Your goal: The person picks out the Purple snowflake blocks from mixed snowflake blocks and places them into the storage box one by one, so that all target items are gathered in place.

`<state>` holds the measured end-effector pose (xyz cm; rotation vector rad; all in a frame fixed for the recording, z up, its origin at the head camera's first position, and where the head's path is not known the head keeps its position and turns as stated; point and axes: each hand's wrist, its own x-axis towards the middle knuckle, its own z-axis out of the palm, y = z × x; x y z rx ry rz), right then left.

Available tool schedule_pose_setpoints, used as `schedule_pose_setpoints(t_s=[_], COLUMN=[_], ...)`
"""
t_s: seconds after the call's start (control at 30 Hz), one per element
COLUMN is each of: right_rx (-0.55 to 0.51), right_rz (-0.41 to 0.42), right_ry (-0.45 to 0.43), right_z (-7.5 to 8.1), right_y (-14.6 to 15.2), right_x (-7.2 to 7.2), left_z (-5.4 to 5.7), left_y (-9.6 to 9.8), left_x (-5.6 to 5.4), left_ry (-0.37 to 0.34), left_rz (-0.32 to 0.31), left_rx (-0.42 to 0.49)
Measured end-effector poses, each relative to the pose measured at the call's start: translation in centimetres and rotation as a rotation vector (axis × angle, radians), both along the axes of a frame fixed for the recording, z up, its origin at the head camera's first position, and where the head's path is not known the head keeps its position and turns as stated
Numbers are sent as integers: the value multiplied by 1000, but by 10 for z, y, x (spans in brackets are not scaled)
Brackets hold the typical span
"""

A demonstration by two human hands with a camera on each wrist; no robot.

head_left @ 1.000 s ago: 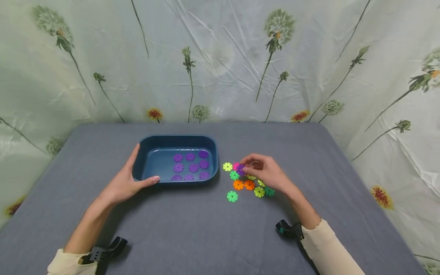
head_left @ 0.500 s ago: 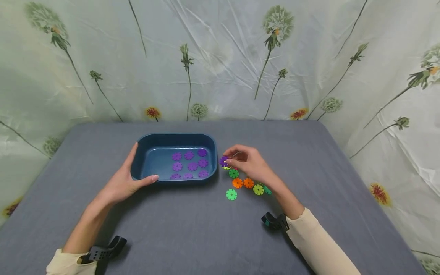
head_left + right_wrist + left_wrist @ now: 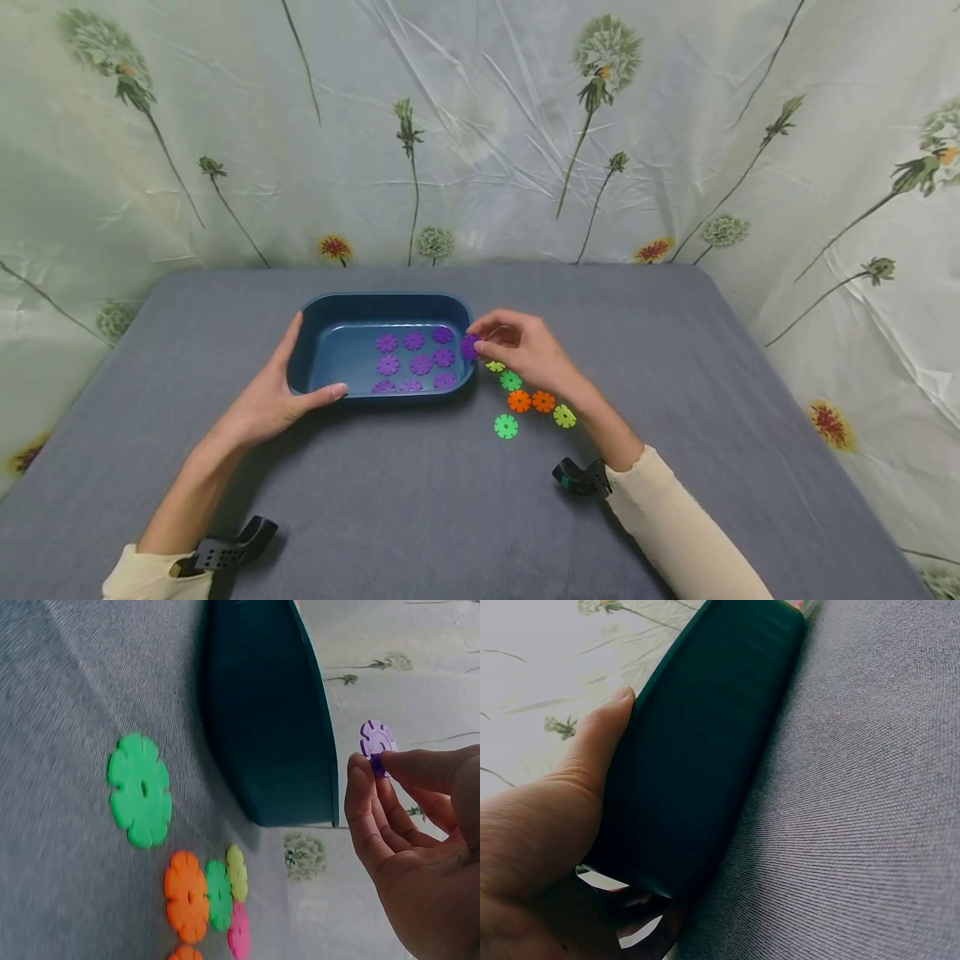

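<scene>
A dark blue rectangular tray (image 3: 315, 393) stands on the table, with several purple notched plastic discs (image 3: 422, 365) lying on the right half of its floor. My left hand (image 3: 266, 400) grips the tray's left end, thumb over the front rim. In the left wrist view the thumb (image 3: 600, 742) presses at the tray wall (image 3: 697, 742). Between thumb and fingertips, my right hand (image 3: 525, 348) pinches one purple notched disc (image 3: 470, 347) at the tray's right rim. The right wrist view has this purple disc (image 3: 375, 739) raised above rim height.
Right of the tray lie loose notched discs: green (image 3: 506, 427), orange (image 3: 519, 401), yellow (image 3: 565, 416) and a pink one (image 3: 238, 930), some partly hidden by the right hand. A grey cloth (image 3: 420, 500) covers the table, and a flower-printed curtain (image 3: 480, 167) hangs behind.
My right hand has moved left with the purple disc, from over the loose discs to the tray's right rim. The left hand keeps its grip on the tray.
</scene>
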<state>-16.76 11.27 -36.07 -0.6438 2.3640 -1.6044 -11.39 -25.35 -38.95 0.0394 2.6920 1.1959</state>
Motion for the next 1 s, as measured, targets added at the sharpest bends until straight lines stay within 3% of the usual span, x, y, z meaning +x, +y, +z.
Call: schedule_pose_setpoints(t_s=[0.47, 1.0], right_rx=[-20, -14], right_rz=[14, 110], right_ry=[-10, 14], right_z=[-2, 5], right_y=[-24, -61], right_x=[-6, -13], left_z=[-2, 0], left_y=[4, -1], left_x=[-2, 1], left_ry=[-4, -11], left_rz=[0, -1], left_rx=[21, 2])
